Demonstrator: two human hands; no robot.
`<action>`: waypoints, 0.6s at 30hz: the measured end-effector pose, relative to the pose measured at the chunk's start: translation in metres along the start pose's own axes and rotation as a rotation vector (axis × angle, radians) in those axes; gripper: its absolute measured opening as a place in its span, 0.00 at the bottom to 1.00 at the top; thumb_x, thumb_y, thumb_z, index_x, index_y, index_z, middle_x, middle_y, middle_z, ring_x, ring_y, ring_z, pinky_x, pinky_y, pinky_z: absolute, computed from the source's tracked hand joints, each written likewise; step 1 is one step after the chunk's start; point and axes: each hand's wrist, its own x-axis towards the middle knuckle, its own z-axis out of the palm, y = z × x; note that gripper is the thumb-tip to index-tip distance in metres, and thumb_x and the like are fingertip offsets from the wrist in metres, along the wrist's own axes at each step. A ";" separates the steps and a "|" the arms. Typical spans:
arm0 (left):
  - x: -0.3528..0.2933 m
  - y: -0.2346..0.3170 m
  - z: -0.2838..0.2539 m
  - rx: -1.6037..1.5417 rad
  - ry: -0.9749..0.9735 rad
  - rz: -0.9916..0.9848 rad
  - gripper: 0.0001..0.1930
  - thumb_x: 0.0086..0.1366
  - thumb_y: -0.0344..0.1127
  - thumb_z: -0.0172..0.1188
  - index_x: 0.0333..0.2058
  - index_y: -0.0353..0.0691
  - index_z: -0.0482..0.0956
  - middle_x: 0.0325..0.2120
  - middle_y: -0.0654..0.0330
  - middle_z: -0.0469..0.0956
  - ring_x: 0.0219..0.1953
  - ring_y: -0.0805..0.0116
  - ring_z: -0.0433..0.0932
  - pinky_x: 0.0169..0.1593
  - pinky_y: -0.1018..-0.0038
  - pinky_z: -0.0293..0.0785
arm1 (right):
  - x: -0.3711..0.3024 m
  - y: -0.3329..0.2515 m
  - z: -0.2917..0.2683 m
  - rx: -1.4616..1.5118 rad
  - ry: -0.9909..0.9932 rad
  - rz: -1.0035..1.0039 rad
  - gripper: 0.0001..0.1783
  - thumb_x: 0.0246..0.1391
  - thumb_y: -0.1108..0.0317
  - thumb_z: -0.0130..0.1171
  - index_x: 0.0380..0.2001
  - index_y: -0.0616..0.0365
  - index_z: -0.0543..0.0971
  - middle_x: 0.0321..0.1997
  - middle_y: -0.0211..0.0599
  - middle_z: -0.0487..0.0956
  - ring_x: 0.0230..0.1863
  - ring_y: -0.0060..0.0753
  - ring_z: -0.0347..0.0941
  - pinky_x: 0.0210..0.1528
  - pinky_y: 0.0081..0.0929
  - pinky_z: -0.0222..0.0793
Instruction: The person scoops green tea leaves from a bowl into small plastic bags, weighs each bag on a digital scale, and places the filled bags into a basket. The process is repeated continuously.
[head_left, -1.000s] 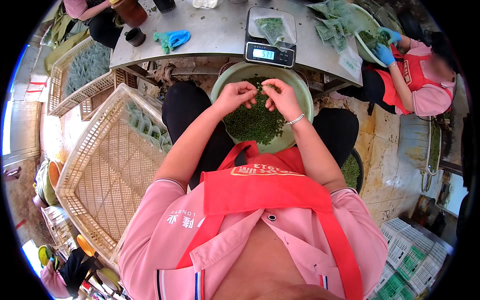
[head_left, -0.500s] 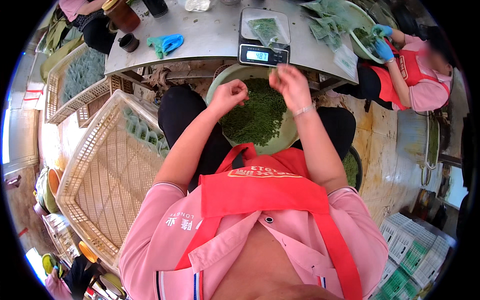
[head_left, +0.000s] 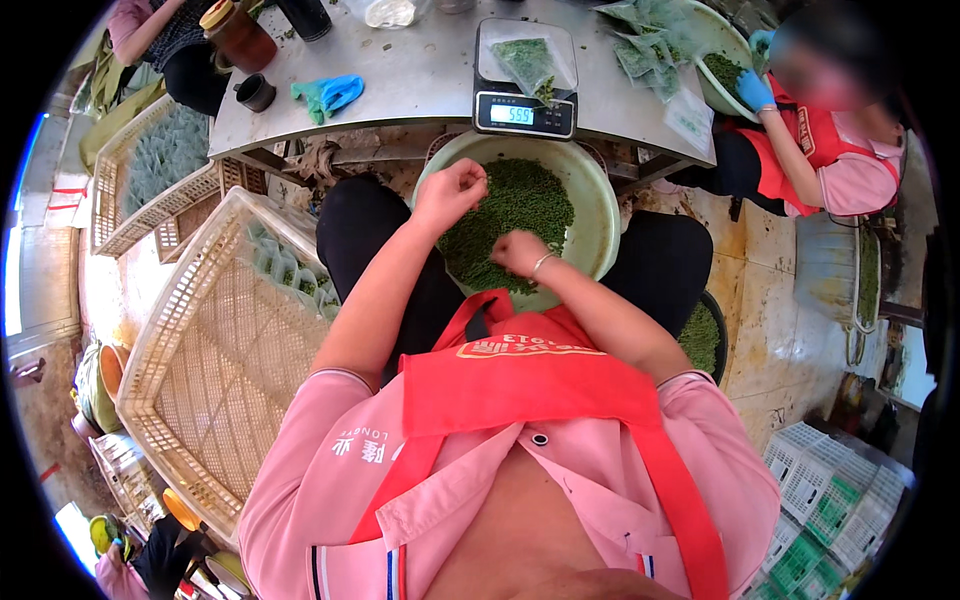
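The grey metal table (head_left: 420,75) stretched across the top of my view, and to my left lay the big cream lattice crate (head_left: 215,370), a few small clear packets of green stuck in its far corner. A second crate (head_left: 160,175) beyond it was lined with more of those packets. In my lap sat the pale green basin (head_left: 590,200), heaped with small green leaves (head_left: 520,205). On the table just above the basin stood the scale (head_left: 526,80), its lit display a pale blue strip, with a clear pouch (head_left: 528,62) of green leaves lying on its pan. More clear pouches (head_left: 650,50) lay scattered to the right, beside a co-worker's bowl (head_left: 725,60). A blue glove (head_left: 330,95) lay crumpled to the left, near a brown jar (head_left: 238,35). My left hand (head_left: 450,190) hung over the basin's near-left rim, fingers curled shut, though whether on leaves I could not tell. My right hand (head_left: 520,250) rested on the leaves, fingers bunched closed into the pile.
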 end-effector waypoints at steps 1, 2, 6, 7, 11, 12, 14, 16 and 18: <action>0.001 -0.001 0.000 0.061 0.000 0.040 0.08 0.58 0.34 0.57 0.35 0.38 0.75 0.24 0.64 0.80 0.25 0.76 0.79 0.29 0.78 0.73 | 0.008 0.002 0.020 -0.204 -0.054 -0.028 0.20 0.49 0.52 0.57 0.33 0.58 0.82 0.36 0.51 0.80 0.36 0.44 0.78 0.42 0.37 0.73; 0.001 -0.004 0.000 0.123 0.002 0.077 0.08 0.59 0.33 0.57 0.35 0.37 0.75 0.24 0.63 0.79 0.25 0.77 0.78 0.29 0.79 0.73 | 0.011 -0.004 0.034 -0.212 -0.095 0.046 0.20 0.48 0.51 0.58 0.33 0.57 0.82 0.36 0.51 0.80 0.38 0.45 0.78 0.44 0.37 0.73; -0.007 0.000 0.003 0.359 -0.038 0.139 0.09 0.58 0.34 0.58 0.36 0.39 0.76 0.24 0.63 0.80 0.24 0.77 0.78 0.29 0.77 0.73 | 0.028 -0.009 0.081 -0.179 -0.125 0.199 0.19 0.45 0.51 0.60 0.33 0.54 0.82 0.35 0.50 0.80 0.38 0.50 0.77 0.45 0.39 0.71; -0.009 0.002 0.001 0.400 -0.020 0.169 0.09 0.58 0.35 0.58 0.36 0.39 0.76 0.24 0.63 0.80 0.24 0.77 0.78 0.29 0.77 0.73 | 0.037 -0.003 0.094 -0.151 -0.100 0.201 0.18 0.44 0.52 0.60 0.32 0.54 0.83 0.33 0.50 0.80 0.36 0.51 0.77 0.44 0.39 0.71; -0.006 0.000 -0.003 0.400 0.049 0.198 0.09 0.59 0.37 0.58 0.36 0.41 0.77 0.23 0.62 0.80 0.23 0.75 0.79 0.29 0.77 0.73 | 0.047 0.027 0.103 0.037 -0.094 -0.064 0.14 0.39 0.57 0.64 0.28 0.55 0.82 0.28 0.45 0.80 0.30 0.43 0.77 0.37 0.34 0.73; -0.005 -0.007 -0.002 0.361 0.063 0.168 0.09 0.59 0.38 0.58 0.36 0.41 0.77 0.24 0.62 0.80 0.23 0.75 0.79 0.29 0.77 0.73 | 0.046 0.032 0.101 0.087 -0.140 -0.089 0.13 0.38 0.59 0.64 0.27 0.56 0.82 0.27 0.43 0.80 0.29 0.39 0.77 0.35 0.32 0.72; -0.004 -0.009 -0.001 0.388 0.077 0.165 0.09 0.59 0.38 0.58 0.36 0.41 0.77 0.23 0.63 0.80 0.23 0.75 0.80 0.29 0.77 0.73 | 0.033 0.032 0.085 0.276 -0.194 -0.049 0.08 0.38 0.65 0.64 0.24 0.56 0.81 0.22 0.32 0.79 0.27 0.27 0.76 0.29 0.26 0.71; -0.005 -0.014 -0.002 0.407 0.063 0.163 0.09 0.59 0.38 0.58 0.36 0.41 0.77 0.23 0.63 0.80 0.23 0.75 0.79 0.29 0.77 0.73 | 0.017 0.026 0.051 0.646 -0.173 0.124 0.05 0.45 0.72 0.61 0.28 0.60 0.78 0.23 0.33 0.78 0.22 0.25 0.76 0.24 0.22 0.73; -0.006 -0.009 -0.001 0.446 0.042 0.171 0.09 0.59 0.38 0.57 0.36 0.41 0.77 0.23 0.64 0.80 0.23 0.75 0.79 0.29 0.77 0.73 | -0.005 0.015 0.007 0.740 -0.038 0.088 0.04 0.48 0.75 0.57 0.29 0.63 0.76 0.22 0.34 0.77 0.20 0.24 0.75 0.20 0.21 0.73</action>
